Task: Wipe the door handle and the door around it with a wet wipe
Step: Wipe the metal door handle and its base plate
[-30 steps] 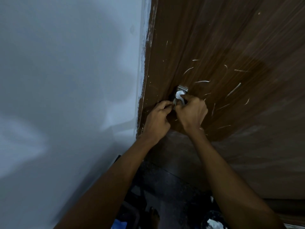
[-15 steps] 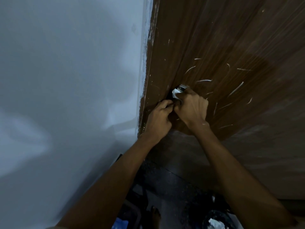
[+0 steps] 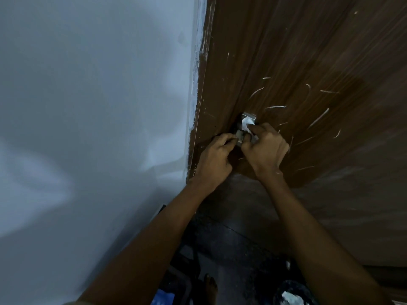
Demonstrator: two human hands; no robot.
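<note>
A brown wooden door [image 3: 297, 62] with white paint streaks fills the right of the head view. Its metal handle [image 3: 240, 135] sits near the door's left edge, mostly hidden by my hands. My right hand [image 3: 265, 148] grips a crumpled white wet wipe [image 3: 246, 125] and presses it against the handle and its plate. My left hand [image 3: 217, 157] has its curled fingers on the handle's left end, fingertips pinching the metal.
A pale grey wall [image 3: 88, 128] takes up the left half, meeting the door at a paint-smeared edge [image 3: 198, 95]. Below are a dark floor [image 3: 231, 249], a bare foot [image 3: 210, 287], a blue object [image 3: 163, 298] and a dark bin with white waste [image 3: 290, 296].
My right hand has shifted the wipe slightly up the handle plate, and more of the metal handle shows between my hands. My left hand stays on the handle's end.
</note>
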